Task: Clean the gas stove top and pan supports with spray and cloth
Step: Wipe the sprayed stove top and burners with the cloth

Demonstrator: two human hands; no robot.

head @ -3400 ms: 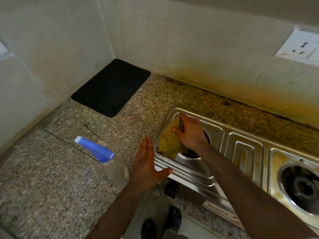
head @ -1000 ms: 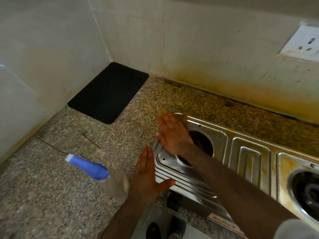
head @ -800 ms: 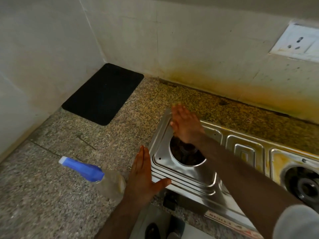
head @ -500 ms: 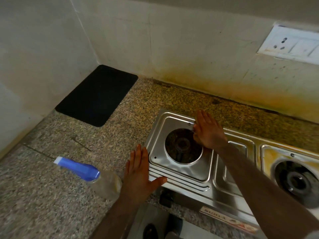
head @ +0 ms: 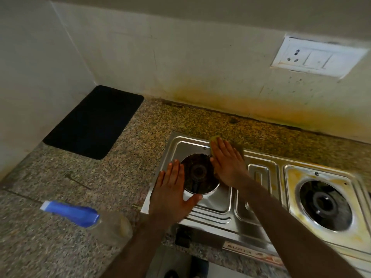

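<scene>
Speckled surface (head: 120,173) carries the stove (head: 220,213); right hand (head: 226,163) presses a cloth (head: 240,150) flat-fingered at center, left hand (head: 170,195) flat beside it.

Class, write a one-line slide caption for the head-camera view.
Right hand presses a yellow cloth flat on the steel gas stove while the left hand steadies its corner.

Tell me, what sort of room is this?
Most likely a home kitchen: a steel two-burner gas stove stands on a speckled granite counter, below a grease-stained wall with a socket plate.
</scene>
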